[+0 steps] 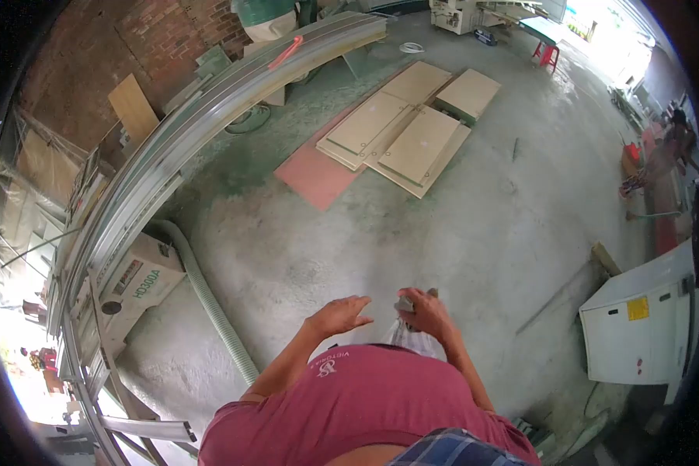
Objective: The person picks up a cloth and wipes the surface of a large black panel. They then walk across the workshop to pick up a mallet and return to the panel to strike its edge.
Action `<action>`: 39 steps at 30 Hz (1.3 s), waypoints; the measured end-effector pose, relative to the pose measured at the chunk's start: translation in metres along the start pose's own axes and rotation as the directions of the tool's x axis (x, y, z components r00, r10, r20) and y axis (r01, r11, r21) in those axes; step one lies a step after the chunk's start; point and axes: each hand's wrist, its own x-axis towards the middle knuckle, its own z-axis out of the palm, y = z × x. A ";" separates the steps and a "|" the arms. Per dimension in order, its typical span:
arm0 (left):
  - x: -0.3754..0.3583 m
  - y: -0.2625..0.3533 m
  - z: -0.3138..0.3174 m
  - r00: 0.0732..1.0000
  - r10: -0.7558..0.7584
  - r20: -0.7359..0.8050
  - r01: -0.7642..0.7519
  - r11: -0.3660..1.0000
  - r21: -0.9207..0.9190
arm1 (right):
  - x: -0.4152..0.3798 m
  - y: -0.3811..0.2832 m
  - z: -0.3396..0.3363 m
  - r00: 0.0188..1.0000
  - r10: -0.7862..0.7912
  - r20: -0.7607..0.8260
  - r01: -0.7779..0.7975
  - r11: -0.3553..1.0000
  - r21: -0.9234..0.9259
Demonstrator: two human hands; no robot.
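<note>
My left hand (340, 315) is in the air in front of my body, fingers stretched out and slightly curved, holding nothing. To its right, my right hand (427, 311) is closed around the gathered top of what looks like a translucent plastic bag (412, 339). Grey bunched material shows on both sides of the fingers. The lower part of the bag is hidden behind my red shirt (380, 388), and its contents cannot be made out. A small gap separates the two hands.
Flat beige panels (419, 147) lie stacked on the floor ahead, partly over a pink sheet (318, 175). A long machine rail (202, 116) curves along the left, with a ribbed hose (210, 299) beside it. A white cabinet (629, 326) stands right.
</note>
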 end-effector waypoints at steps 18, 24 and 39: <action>0.466 0.128 -0.177 0.999 -0.018 0.048 0.025 0.988 -0.150 | 0.275 0.262 -0.378 0.998 0.034 0.059 -0.033 0.999 -0.018; 0.666 0.116 -0.261 0.995 0.002 0.102 0.007 0.996 -0.089 | 0.394 0.359 -0.479 0.997 0.078 0.003 -0.077 0.992 -0.097; 1.044 0.215 -0.449 0.964 0.068 0.256 -0.094 0.991 0.092 | 0.602 0.607 -0.721 0.925 0.318 -0.210 -0.301 0.947 0.109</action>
